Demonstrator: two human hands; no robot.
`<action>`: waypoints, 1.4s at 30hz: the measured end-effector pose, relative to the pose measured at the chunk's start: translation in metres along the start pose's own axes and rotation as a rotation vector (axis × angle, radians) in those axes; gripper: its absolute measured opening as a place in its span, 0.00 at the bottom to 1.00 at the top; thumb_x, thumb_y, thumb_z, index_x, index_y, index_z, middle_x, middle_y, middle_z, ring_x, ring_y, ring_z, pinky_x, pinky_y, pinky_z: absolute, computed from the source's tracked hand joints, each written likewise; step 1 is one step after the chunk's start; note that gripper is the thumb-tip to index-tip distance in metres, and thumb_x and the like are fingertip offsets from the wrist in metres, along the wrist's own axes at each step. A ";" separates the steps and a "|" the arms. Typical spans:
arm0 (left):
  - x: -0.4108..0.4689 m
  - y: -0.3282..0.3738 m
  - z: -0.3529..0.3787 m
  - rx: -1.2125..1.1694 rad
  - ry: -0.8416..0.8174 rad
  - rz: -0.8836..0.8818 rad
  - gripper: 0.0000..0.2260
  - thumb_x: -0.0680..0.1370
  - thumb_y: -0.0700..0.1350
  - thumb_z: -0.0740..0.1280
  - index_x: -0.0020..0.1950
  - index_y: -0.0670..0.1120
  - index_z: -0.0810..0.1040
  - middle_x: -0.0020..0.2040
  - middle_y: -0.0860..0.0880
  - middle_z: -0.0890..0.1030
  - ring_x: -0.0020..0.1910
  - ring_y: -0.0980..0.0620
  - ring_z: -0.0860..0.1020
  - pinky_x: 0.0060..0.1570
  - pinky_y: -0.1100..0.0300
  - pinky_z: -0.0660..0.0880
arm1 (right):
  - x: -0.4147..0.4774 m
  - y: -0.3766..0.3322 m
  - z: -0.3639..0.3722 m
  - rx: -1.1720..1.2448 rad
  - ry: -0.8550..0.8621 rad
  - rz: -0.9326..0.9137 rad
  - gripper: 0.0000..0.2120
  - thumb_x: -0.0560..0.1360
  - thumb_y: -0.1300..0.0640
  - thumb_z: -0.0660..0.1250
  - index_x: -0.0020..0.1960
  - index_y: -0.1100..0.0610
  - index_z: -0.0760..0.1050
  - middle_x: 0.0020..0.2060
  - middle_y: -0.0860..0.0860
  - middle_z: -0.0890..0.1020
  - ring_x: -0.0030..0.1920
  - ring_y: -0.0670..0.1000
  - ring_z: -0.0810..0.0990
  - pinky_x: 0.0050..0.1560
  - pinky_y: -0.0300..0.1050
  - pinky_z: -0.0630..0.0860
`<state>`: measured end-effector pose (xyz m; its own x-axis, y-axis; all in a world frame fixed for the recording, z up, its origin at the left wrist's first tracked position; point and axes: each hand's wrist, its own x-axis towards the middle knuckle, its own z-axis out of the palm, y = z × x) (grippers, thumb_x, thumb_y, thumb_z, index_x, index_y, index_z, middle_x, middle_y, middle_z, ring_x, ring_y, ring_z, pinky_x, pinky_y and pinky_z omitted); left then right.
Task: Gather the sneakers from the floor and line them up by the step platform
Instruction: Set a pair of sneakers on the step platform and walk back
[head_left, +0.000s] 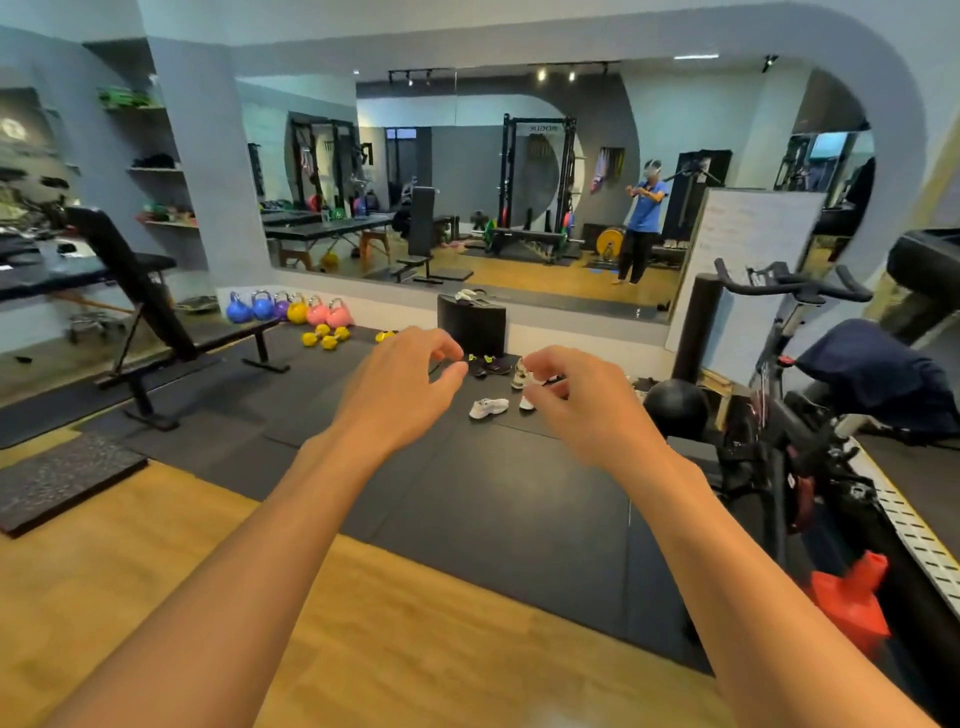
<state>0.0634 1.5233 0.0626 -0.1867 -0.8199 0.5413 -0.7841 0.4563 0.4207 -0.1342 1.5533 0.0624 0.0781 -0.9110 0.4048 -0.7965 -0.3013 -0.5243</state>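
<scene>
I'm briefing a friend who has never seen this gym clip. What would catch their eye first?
Two bare arms reach forward mid-frame, left hand and right hand both open and empty. Just beyond them, sneakers lie scattered on the black mat, a white sneaker nearest, before a black step platform. To the left, a row of bright kettlebells sits under the wide wall mirror.

White sneaker (488, 407): lying alone on the black mat.
Dark sneakers (491, 365): sitting just before the step platform (471, 322).
Beige sneaker (521, 373): standing beside them.
</scene>
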 end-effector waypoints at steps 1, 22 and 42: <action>0.022 -0.012 0.010 -0.002 0.002 0.011 0.08 0.78 0.51 0.64 0.54 0.53 0.78 0.54 0.51 0.80 0.53 0.53 0.76 0.53 0.52 0.75 | 0.023 0.009 0.006 0.001 0.008 0.010 0.15 0.77 0.55 0.65 0.63 0.50 0.75 0.55 0.48 0.80 0.53 0.49 0.78 0.57 0.51 0.75; 0.492 -0.221 0.286 -0.084 -0.105 0.129 0.08 0.77 0.50 0.64 0.53 0.50 0.79 0.51 0.50 0.81 0.49 0.52 0.77 0.51 0.51 0.77 | 0.494 0.258 0.136 -0.041 0.058 0.179 0.13 0.77 0.58 0.64 0.61 0.51 0.76 0.54 0.48 0.81 0.52 0.49 0.79 0.56 0.46 0.75; 0.909 -0.393 0.576 -0.097 -0.245 0.085 0.10 0.78 0.50 0.63 0.54 0.49 0.80 0.51 0.49 0.80 0.47 0.53 0.75 0.44 0.57 0.71 | 0.937 0.504 0.264 -0.085 -0.106 0.282 0.13 0.78 0.56 0.64 0.62 0.52 0.75 0.56 0.49 0.82 0.56 0.51 0.78 0.60 0.50 0.74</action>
<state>-0.1388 0.3993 -0.0301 -0.3967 -0.8309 0.3903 -0.7012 0.5487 0.4554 -0.3042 0.4733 -0.0197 -0.0947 -0.9810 0.1695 -0.8428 -0.0116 -0.5381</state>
